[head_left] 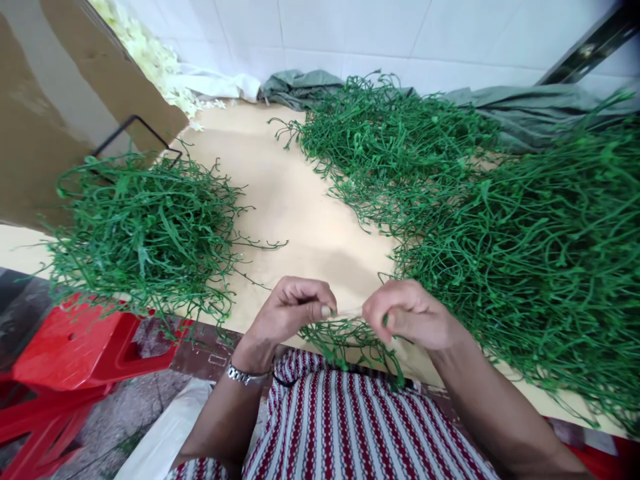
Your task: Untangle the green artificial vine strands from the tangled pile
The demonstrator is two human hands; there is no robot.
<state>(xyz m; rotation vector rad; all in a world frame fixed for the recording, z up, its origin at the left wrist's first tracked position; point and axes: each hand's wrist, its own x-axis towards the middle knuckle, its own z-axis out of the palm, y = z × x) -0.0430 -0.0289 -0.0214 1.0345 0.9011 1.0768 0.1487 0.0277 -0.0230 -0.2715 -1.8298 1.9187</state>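
Observation:
My left hand (295, 308) is closed in a pinch, thumb against curled forefinger, with a bit of green stem showing at the tips. Facing it, my right hand (411, 312) is curled in a pinch too, and a green end shows by its thumb. A thin pale strand (349, 312), blurred, runs between the two pinches. Just below the hands, a small bunch of green stems (345, 341) lies at the table's front edge. These look like thin, curly plastic stems with small bud-like tips.
Loose green stems form a heap (145, 233) on the left and larger piles (540, 247) on the right and back of the table (280, 180). A cardboard box (60, 87) stands back left near pale yellow pieces (150, 60). Red stools (75, 347) sit below left.

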